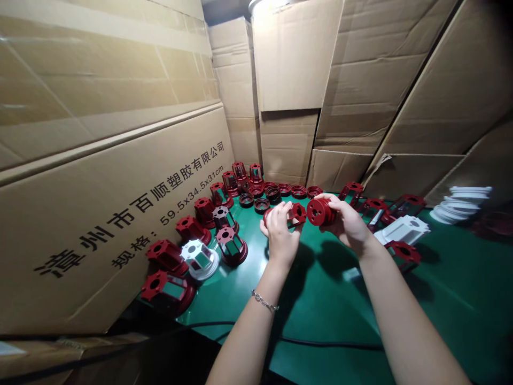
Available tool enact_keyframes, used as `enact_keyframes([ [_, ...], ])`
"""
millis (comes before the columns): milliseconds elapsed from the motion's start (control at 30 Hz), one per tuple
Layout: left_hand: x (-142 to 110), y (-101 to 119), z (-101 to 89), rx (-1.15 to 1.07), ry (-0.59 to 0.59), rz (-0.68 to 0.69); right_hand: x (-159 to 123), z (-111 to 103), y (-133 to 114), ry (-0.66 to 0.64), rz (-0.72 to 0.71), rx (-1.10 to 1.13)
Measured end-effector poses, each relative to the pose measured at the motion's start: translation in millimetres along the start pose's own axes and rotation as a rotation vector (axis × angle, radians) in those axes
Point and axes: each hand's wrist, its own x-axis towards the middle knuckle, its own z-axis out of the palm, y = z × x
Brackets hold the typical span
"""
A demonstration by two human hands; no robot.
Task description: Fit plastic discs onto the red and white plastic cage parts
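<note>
My left hand (280, 232) is closed around a red lantern frame (297, 214), its holed end turned to the right. Opposite it, my right hand (350, 224) grips a round red cap (318, 212) with small holes in its face. The two parts are close together above the green table, and I cannot tell whether they touch. My fingers cover much of both. Behind them lie several dark red rings (262, 205). A white lantern frame (404, 231) lies on its side near my right wrist.
Red lantern frames (204, 211) and a white one (199, 258) stand along the left of the green table (320, 315). White rings (459, 206) are stacked at the right. Cardboard boxes (120, 214) wall the left and back. A black cable (328, 344) crosses the front.
</note>
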Motion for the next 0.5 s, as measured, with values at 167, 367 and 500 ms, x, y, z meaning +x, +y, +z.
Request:
enact_keyframes([
  [167,-2.7,-1.4,0.6,0.068,0.023,0.053,1.8,-1.6,3.5,-0.043,-0.059,-0.090],
  [367,-4.0,-3.0,0.7,0.139,0.032,0.097,1.4,-5.1,8.4,-0.054,-0.155,-0.134],
  [500,-4.4,-2.4,-1.1,0.175,0.024,0.125,0.0,-2.5,9.2,-0.028,-0.214,-0.299],
])
